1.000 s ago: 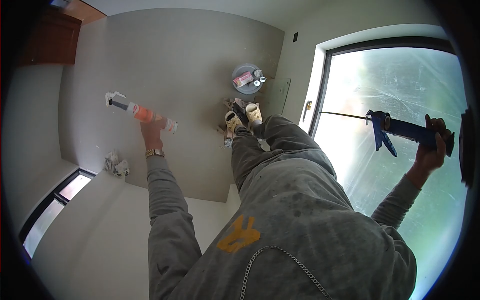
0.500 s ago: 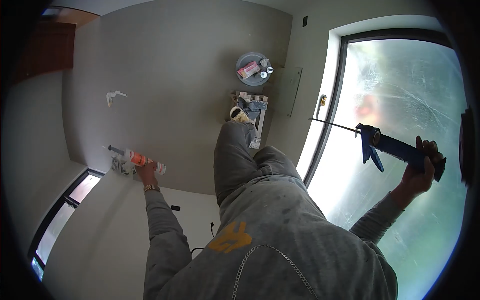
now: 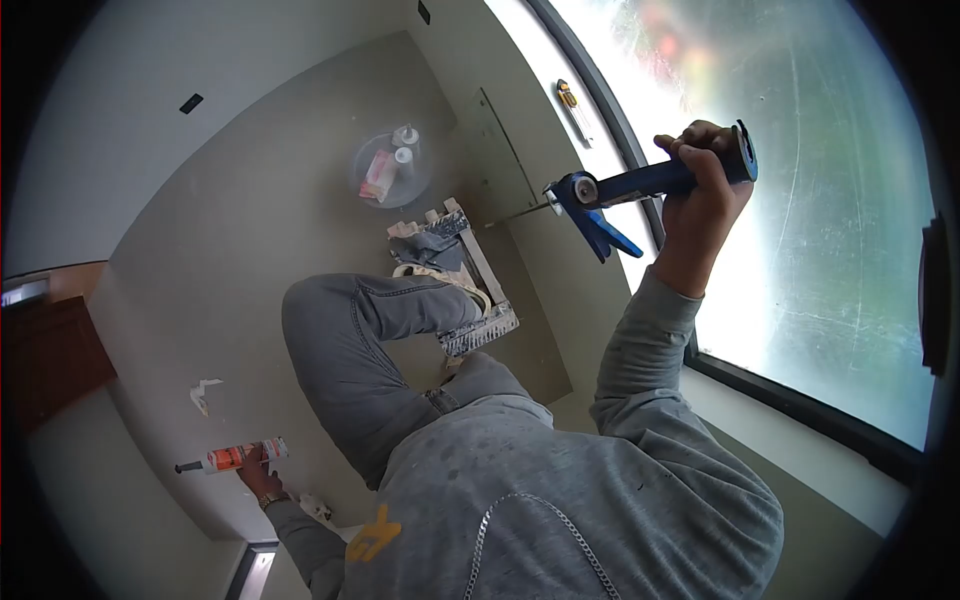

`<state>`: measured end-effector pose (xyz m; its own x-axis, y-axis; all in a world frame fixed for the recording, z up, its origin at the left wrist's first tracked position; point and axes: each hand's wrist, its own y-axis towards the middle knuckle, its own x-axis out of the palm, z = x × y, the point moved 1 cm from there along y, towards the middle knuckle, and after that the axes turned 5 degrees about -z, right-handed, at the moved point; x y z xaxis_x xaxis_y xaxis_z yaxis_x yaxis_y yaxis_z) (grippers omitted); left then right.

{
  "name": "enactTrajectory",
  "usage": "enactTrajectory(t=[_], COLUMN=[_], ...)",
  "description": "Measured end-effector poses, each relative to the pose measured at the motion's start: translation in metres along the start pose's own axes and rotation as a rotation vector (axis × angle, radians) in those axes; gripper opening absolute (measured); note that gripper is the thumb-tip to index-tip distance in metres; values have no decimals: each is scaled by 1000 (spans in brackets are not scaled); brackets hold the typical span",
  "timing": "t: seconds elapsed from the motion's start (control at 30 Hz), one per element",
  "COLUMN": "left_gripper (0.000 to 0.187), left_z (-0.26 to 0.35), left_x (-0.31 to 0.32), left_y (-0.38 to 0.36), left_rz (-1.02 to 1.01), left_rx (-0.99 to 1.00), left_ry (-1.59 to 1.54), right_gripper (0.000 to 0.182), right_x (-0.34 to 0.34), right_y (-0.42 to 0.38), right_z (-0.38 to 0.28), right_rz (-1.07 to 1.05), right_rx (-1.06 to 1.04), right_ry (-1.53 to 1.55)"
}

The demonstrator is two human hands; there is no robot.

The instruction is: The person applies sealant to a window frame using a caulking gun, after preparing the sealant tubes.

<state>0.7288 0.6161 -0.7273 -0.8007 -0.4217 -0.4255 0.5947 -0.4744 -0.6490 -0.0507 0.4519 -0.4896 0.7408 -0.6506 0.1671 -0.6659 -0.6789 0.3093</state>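
Observation:
Near the window, my right hand [image 3: 706,190] is wrapped round the front end of a blue caulking gun [image 3: 640,184]. Its trigger points down, and the thin rod sticks out to the left. No cartridge can be made out in it. At the lower left, my left hand [image 3: 256,470] grips a white and orange sealant cartridge [image 3: 229,457] with a dark nozzle pointing left. The cartridge and the gun are far apart.
A paint-stained step platform [image 3: 483,270] has a shoe and a grey cloth on it. Behind it, a round lid [image 3: 416,186] holds white containers and a pink packet. A yellow-handled knife [image 3: 567,95] lies on the sill. Crumpled scraps [image 3: 203,396] lie on the floor.
The view has turned. My right hand and the gun have moved left and up in view. My left hand has moved lower with the cartridge. One leg is now bent out to the left.

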Motion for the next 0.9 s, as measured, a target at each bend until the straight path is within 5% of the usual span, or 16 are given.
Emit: enactTrajectory(t=[0.1,0.3,0.37,0.4,0.53,0.63,0.73,0.83,0.87,0.9], left_gripper=[34,41,42,42,33,38,34,22,28,28], left_z=[-24,-83,-88,-94,-110,-70,11,141,166,192], left_x=[-9,-132,-163,-175,-200,-210,-211,-159,-156,-143], left_y=[-30,-14,27,46,121,226,288,251,260,255], left_rz=[133,-15,-4,3,-237,-208,-337,-163,-415,-422], left_rx=[-51,161,79,-16,136,-132,148,70,288,304], left_ry=[23,-28,9,49,332,432,466,543,463,462], right_gripper=[19,7,13,26,34,39,43,44,45,45], right_x=[-33,-108,-104,-124,-157,-116,-92,-79,-73,-67], right_y=[-45,-94,-119,-136,-214,-253,-264,-279,-278,-275], right_z=[3,-34,-36,-20,78,115,185,256,274,289], right_rz=[175,415,664,561,719,813,797,672,578,589], right_rx=[-24,-67,167,332,525,564,581,682,706,695], right_ry=[29,115,183,264,256,96,-181,-293,-344,-334])
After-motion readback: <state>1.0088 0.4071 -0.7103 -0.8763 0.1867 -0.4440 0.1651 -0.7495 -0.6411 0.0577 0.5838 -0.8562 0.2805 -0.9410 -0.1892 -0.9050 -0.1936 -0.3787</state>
